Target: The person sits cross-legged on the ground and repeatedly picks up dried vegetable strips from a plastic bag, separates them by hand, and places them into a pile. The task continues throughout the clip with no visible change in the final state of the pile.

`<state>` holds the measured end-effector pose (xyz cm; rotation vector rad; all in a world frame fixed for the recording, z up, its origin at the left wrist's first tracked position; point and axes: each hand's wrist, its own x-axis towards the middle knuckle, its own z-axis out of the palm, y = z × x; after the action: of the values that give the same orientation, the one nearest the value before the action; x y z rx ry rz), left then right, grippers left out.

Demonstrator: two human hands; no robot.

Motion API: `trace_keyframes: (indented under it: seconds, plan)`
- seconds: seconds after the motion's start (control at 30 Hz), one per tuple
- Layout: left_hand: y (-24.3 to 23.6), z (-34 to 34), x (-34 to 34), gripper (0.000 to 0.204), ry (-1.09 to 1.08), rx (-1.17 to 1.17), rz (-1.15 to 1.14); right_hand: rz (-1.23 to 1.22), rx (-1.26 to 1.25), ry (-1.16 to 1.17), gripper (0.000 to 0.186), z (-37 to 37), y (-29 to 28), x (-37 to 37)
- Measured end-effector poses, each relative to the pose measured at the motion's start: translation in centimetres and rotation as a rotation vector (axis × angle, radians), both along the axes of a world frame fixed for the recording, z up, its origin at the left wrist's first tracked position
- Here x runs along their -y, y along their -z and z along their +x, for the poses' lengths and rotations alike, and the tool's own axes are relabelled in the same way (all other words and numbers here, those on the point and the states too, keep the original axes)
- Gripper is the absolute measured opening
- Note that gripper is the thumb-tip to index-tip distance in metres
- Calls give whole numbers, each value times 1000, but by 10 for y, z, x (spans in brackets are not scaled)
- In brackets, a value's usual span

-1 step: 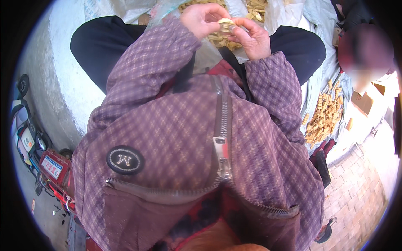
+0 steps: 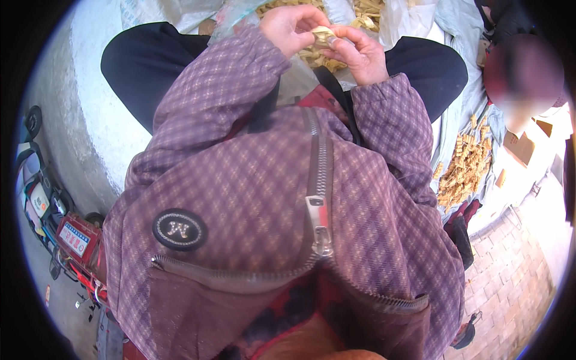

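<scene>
Pale yellow folded piece [image 2: 323,37] up between your hands, over loose yellow strips [image 2: 312,59] — your left hand [image 2: 290,27] pinches its left side, your right hand [image 2: 363,57] its right, thumb and fingers on each. Your dark-trousered knees [image 2: 427,75] spread either side. Farther right: a heap of tan pieces [image 2: 463,171] on pale sheeting [image 2: 451,123] — then brick paving [image 2: 510,270].
</scene>
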<state>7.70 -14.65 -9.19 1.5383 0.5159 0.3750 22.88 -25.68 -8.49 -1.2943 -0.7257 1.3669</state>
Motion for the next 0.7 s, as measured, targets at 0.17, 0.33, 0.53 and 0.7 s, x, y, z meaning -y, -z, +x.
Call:
trace_keyframes:
  seconds: [0.17,0.33,0.53,0.7]
  plan:
    - [-10,6,15,18,-149,-219,503,-84,-244,134,22,-5,3,-1]
    - [-10,5,29,17,-118,-215,883,-38,174,22,25,-4,6,1]
    - [-18,0,13,22,-171,-55,-305,-40,220,-39,26,-9,-29,5]
    - [-27,-19,11,31,-310,57,-898,57,402,-94,13,-2,-32,26]
